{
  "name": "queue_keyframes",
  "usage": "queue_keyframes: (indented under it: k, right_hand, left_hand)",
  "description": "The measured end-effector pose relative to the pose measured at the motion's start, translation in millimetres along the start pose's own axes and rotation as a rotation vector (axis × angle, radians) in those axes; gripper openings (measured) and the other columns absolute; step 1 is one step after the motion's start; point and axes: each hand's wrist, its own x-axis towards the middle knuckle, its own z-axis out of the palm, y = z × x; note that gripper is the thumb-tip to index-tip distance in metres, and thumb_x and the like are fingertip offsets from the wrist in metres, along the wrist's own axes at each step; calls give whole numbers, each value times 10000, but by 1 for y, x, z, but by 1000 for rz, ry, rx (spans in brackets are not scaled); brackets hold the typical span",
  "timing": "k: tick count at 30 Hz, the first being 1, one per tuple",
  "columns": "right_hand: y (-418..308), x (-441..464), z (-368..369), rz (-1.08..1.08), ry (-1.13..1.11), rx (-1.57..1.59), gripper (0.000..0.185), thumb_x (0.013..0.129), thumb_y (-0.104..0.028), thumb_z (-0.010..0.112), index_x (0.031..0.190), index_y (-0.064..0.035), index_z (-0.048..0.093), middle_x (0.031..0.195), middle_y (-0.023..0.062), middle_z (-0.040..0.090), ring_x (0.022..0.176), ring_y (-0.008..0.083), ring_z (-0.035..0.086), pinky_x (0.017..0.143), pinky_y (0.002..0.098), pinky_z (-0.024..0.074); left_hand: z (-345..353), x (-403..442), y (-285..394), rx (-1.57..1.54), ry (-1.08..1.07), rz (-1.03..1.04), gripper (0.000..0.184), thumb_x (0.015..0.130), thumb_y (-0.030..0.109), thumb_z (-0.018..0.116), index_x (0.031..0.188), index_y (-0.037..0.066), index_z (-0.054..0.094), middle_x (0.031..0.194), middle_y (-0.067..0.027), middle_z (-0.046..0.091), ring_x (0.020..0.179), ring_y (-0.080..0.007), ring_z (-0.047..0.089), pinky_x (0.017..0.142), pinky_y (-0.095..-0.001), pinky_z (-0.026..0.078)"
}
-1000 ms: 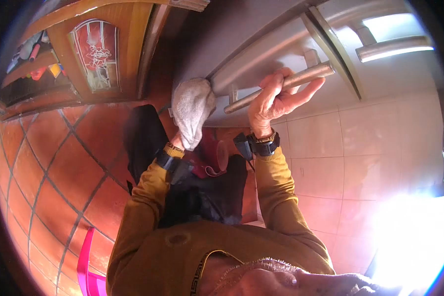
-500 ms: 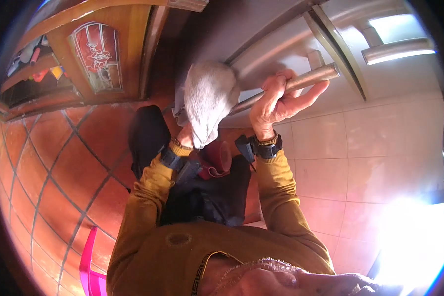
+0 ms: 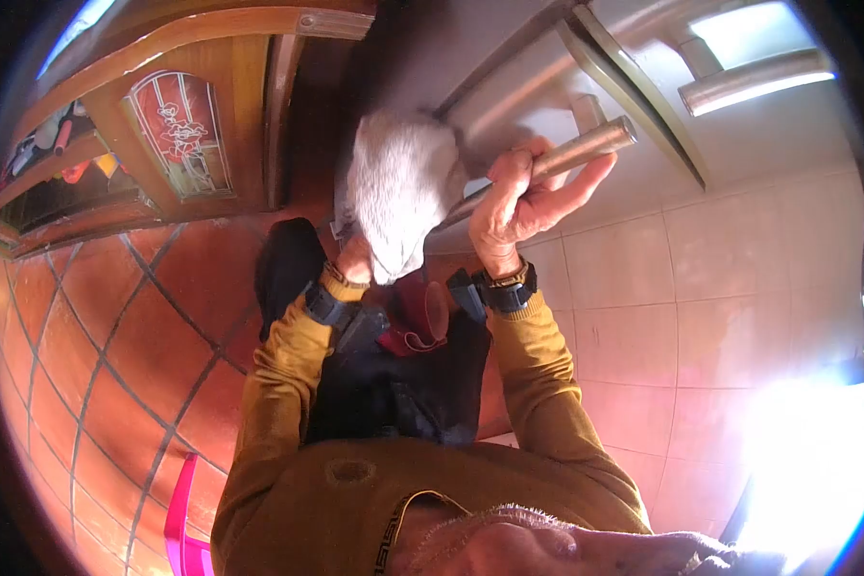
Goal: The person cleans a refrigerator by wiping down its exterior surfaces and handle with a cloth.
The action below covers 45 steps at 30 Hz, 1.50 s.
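A pale grey-white cloth (image 3: 400, 182) is bunched over my left hand (image 3: 357, 257), against the metal door (image 3: 509, 43). Only the wrist and heel of that hand show; its fingers are hidden by the cloth. My right hand (image 3: 521, 206) is closed around the tubular metal handle (image 3: 586, 146) near its free end, with one finger stretched along the bar. The cloth covers the handle's other end.
Another metal handle (image 3: 758, 82) is at upper right, past a door edge strip (image 3: 634, 91). A wooden cabinet (image 3: 245, 115) stands at left. Below the cloth is a red container (image 3: 422, 312). A pink plastic piece (image 3: 180, 514) stands on the tiled floor (image 3: 125, 326). Strong light glares at lower right.
The view has shifted slightly, so the door, handle and right hand appear a little further left. The cloth has changed shape slightly. Both hands keep their holds.
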Motion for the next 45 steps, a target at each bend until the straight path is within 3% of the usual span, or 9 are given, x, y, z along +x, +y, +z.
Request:
queue_keyframes:
  k: [12,20,27,29,31,33,36,40,45]
  right_hand:
    - [-1,0,-1,-7,-20,-15,870,876,48,477,1523,-189,-54,883,85,577,606,90,458,537,240,430]
    - [2,0,-1,-13,-24,24,863,885,31,490,1520,-172,-58,880,93,584,591,98,473,519,240,423]
    - [10,-1,-3,-85,-40,-62,859,877,65,499,1521,-142,-30,935,101,588,615,96,491,538,237,432]
    - [15,-3,-7,-100,-22,-42,836,877,69,513,1523,-114,15,1003,103,578,684,106,519,594,243,455]
    - [19,-8,-10,-123,5,-229,775,883,61,524,1516,-75,98,1091,107,552,780,113,541,670,243,471]
    - [17,-16,-13,-175,6,-322,728,872,17,579,1481,28,182,1165,140,509,914,178,538,795,319,477]
    - [1,-34,-10,-224,3,-403,707,744,81,620,1391,89,336,1018,231,539,856,334,520,771,436,450]
    - [-8,-64,-29,-84,-111,-373,669,771,97,595,1395,64,356,1000,186,539,852,301,527,786,405,463]
    - [-12,-89,-51,150,-217,-345,491,797,58,599,1280,9,526,976,145,520,862,252,542,778,354,475]
  left_hand:
    - [-5,20,26,38,57,1,284,838,231,522,995,-2,561,996,-146,575,921,-294,561,817,-422,420]
    - [-10,82,55,-28,62,72,281,839,231,530,995,-1,564,999,-144,576,924,-292,562,817,-422,424]
    - [-7,59,69,96,153,2,279,841,231,537,996,1,566,1003,-142,577,927,-289,562,817,-422,426]
    - [-6,61,72,107,166,-12,278,841,231,539,996,1,566,1003,-141,578,928,-289,562,817,-422,427]
    - [-6,66,80,101,152,-4,278,841,231,541,996,2,567,1004,-141,578,928,-288,562,816,-422,428]
    - [-7,80,87,84,118,12,277,842,231,543,996,2,567,1005,-140,579,929,-287,562,816,-422,428]
    - [-14,107,96,39,54,41,276,842,231,546,996,3,568,1007,-139,579,930,-286,563,816,-422,430]
    - [-19,122,105,27,14,41,275,843,230,550,997,3,569,1008,-138,580,932,-285,563,816,-422,431]
    - [-13,101,113,82,58,11,274,844,230,555,997,4,571,1011,-137,581,934,-283,563,816,-421,433]
